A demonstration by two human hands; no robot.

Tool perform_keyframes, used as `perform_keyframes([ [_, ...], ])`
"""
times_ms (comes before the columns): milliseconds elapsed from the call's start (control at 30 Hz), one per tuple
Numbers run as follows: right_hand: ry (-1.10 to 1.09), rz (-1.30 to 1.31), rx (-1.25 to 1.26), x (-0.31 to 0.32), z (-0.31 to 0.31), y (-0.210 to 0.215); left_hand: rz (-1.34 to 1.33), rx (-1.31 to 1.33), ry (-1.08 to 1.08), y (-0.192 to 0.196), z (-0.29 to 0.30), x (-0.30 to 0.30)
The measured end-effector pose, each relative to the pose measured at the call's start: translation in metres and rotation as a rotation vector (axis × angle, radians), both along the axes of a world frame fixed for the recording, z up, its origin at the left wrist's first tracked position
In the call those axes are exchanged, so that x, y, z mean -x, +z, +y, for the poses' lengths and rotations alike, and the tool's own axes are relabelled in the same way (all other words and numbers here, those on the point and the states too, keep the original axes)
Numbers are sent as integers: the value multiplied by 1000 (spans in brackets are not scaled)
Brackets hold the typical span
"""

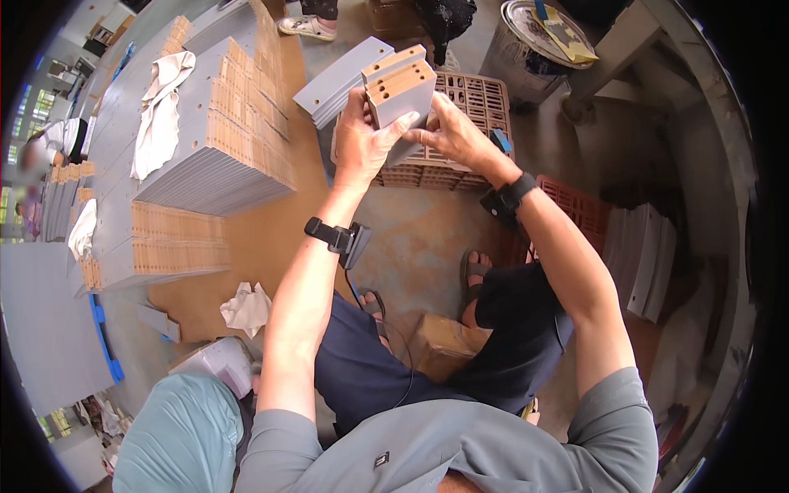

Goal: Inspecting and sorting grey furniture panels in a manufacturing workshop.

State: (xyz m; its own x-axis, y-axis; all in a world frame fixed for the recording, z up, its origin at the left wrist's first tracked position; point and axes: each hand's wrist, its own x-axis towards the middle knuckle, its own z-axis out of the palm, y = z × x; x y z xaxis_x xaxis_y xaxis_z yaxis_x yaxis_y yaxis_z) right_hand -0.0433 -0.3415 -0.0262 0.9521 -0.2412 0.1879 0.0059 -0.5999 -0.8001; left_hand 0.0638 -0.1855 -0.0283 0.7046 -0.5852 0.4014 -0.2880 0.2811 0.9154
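White rag (160, 115) hides some of my big grey panel stack (251, 107). My left hand (366, 140) is half-closed on a few drilled grey boards (404, 105), my right (456, 135) curled on them too, some fingertips hidden. They're blocking the plastic crate (474, 94); bucket (526, 70) base is murky.
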Motion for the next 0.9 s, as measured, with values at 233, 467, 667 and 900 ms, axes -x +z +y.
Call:
perform_keyframes([
  [233, -38, 49, -47, -14, -16, -22, 45, -164, -23, -35, -12, -12],
  [467, 33, -103, -118, -25, -16, -15, -86, -231, 139, -35, -10, -24],
  [667, 56, -146, -120, -25, -9, -12, 30, -250, 160, -36, 0, -20],
  [900, 9, -80, 64, -25, -14, -21, -14, -360, 200, -53, 0, -21],
])
